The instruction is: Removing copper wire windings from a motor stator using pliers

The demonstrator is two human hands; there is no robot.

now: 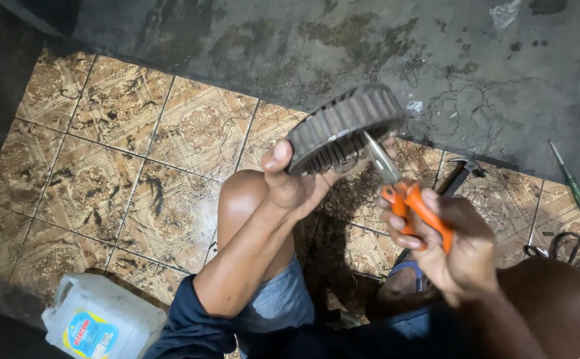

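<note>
My left hand (pixel 291 181) grips a round, dark, rusty toothed gear wheel (pixel 343 126), thumb on its rim, holding it up over the tiled floor. In my right hand (pixel 456 246) are pliers with orange handles (pixel 415 206). Their metal jaws reach up and touch the inner edge of the gear wheel. Both knees are bent below the hands.
A white plastic jug (pixel 100 318) with a coloured label stands at the lower left. A green-handled screwdriver (pixel 571 178) lies at the right on dark concrete. A hammer-like tool (pixel 461 173) and a dark cable (pixel 573 244) lie on the patterned brown tiles (pixel 117 153).
</note>
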